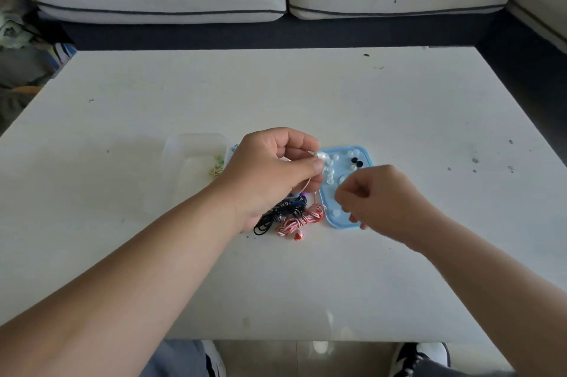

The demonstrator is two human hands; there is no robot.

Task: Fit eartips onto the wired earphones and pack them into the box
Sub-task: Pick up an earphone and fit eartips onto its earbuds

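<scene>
Frame centre: the left grip (270, 174) pinches a white earbud (320, 156) beside the blue tray (326, 198) of eartips (329, 172). The right grip (377, 201) curls over the tray, and whether it holds anything cannot be told. Steadying the earbud and pressing an eartip on squarely looks wise. The clear box (196, 149) sits to the left.

Pinches white earbud (320, 156) in left hand (270, 175) beside blue tray (365, 156) of eartips (330, 173); holds right hand (383, 201), fingers curled, over tray.
</scene>
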